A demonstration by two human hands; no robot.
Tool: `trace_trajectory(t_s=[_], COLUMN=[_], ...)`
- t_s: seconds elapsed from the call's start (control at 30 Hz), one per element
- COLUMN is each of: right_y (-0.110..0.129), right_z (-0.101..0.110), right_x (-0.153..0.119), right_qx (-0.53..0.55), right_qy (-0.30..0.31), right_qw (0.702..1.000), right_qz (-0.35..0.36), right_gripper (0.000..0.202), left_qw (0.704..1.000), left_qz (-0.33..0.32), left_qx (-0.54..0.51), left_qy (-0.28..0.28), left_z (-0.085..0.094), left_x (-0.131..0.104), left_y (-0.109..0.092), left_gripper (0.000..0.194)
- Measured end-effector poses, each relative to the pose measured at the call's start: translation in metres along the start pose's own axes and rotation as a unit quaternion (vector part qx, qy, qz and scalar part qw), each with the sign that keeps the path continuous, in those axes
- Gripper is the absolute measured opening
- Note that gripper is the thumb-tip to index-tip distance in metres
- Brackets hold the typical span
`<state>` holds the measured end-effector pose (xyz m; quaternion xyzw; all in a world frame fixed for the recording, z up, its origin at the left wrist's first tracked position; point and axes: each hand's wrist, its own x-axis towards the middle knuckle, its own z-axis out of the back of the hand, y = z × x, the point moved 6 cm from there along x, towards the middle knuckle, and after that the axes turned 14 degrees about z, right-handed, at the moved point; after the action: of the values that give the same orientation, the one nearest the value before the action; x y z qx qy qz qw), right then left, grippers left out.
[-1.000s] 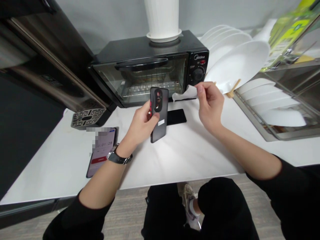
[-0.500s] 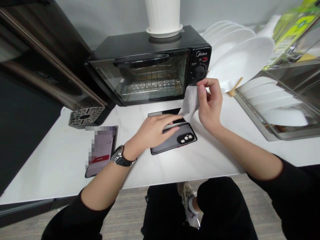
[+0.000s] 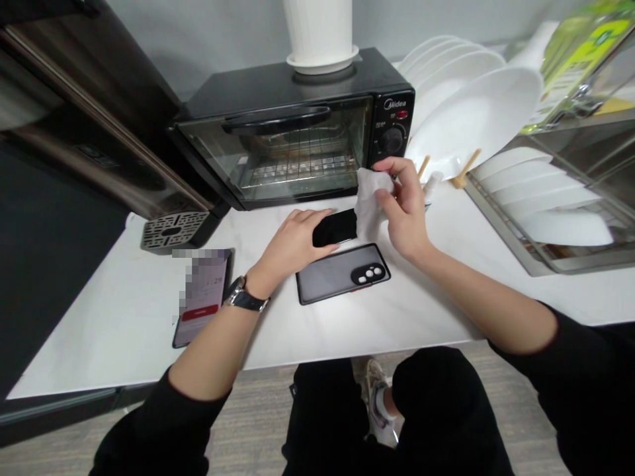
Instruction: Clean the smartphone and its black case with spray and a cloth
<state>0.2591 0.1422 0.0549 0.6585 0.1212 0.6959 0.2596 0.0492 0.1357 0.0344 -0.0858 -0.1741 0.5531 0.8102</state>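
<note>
My left hand grips a black smartphone lying on the white countertop, thumb at the near edge and fingers at the far edge. Pinched in my right hand is a thin, whitish-grey cleaning cloth, which hangs over the phone's right end and hides it. Just in front of the phone lies a translucent grey phone case with a black rim and camera cutouts at its right end. Neither hand touches the case.
A black toaster oven stands behind, with a white pot on top. Another phone lies left. A drink machine is far left. White plates, a small bottle and a metal dish rack are right.
My left hand has drawn back left and now holds the phone by its edges, uncovering more of the case. My right hand, with the cloth, has shifted slightly left.
</note>
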Motion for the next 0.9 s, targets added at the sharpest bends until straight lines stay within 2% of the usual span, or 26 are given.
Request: trace_trajectory(t_s=[0.07, 0.13, 0.2, 0.23, 0.27, 0.3, 0.37, 0.43, 0.47, 0.53, 0.63, 0.7, 0.8, 0.9], right_y=[0.001, 0.001, 0.003, 0.004, 0.006, 0.007, 0.011, 0.015, 0.015, 0.016, 0.019, 0.017, 0.01, 0.009], right_z=[0.002, 0.006, 0.011, 0.014, 0.016, 0.019, 0.022, 0.025, 0.026, 0.021, 0.007, -0.001, -0.011, -0.017], right_x=[0.001, 0.002, 0.004, 0.005, 0.006, 0.008, 0.011, 0.012, 0.013, 0.012, 0.009, 0.007, 0.004, 0.003], right_qx=[-0.006, -0.019, -0.032, -0.038, -0.044, -0.051, -0.073, -0.098, -0.105, -0.099, -0.053, -0.012, 0.07, 0.069], right_qy=[-0.016, -0.049, -0.088, -0.106, -0.12, -0.131, -0.143, -0.153, -0.151, -0.12, -0.03, 0.017, 0.083, 0.128], right_qw=[1.0, 0.999, 0.996, 0.994, 0.992, 0.99, 0.986, 0.982, 0.982, 0.988, 0.998, 1.0, 0.993, 0.989], right_qz=[-0.003, -0.011, -0.01, -0.005, 0.003, 0.015, 0.039, 0.047, 0.041, 0.025, 0.021, 0.0, -0.05, -0.032], right_gripper=[0.036, 0.035, 0.033, 0.032, 0.03, 0.028, 0.024, 0.023, 0.024, 0.027, 0.03, 0.032, 0.037, 0.041], left_qw=[0.999, 0.994, 0.975, 0.954, 0.922, 0.877, 0.762, 0.656, 0.615, 0.558, 0.51, 0.49, 0.466, 0.46], left_qz=[0.01, 0.035, 0.077, 0.101, 0.127, 0.153, 0.204, 0.247, 0.26, 0.276, 0.294, 0.315, 0.334, 0.316], left_qx=[-0.012, -0.068, -0.189, -0.272, -0.364, -0.455, -0.604, -0.687, -0.712, -0.743, -0.764, -0.774, -0.787, -0.795], left_qy=[-0.037, -0.078, -0.085, -0.068, -0.036, 0.01, 0.116, 0.19, 0.216, 0.245, 0.263, 0.25, 0.229, 0.238], left_z=[0.01, 0.022, 0.029, 0.029, 0.026, 0.02, 0.005, -0.009, -0.015, -0.023, -0.034, -0.039, -0.045, -0.048], left_x=[-0.001, -0.002, -0.002, -0.003, -0.004, -0.005, -0.011, -0.019, -0.023, -0.028, -0.03, -0.03, -0.028, -0.025], left_y=[-0.002, 0.0, 0.004, 0.005, 0.005, 0.002, -0.009, -0.024, -0.031, -0.04, -0.044, -0.042, -0.041, -0.046], left_gripper=[0.07, 0.063, 0.06, 0.058, 0.057, 0.057, 0.059, 0.057, 0.055, 0.054, 0.052, 0.048, 0.046, 0.049])
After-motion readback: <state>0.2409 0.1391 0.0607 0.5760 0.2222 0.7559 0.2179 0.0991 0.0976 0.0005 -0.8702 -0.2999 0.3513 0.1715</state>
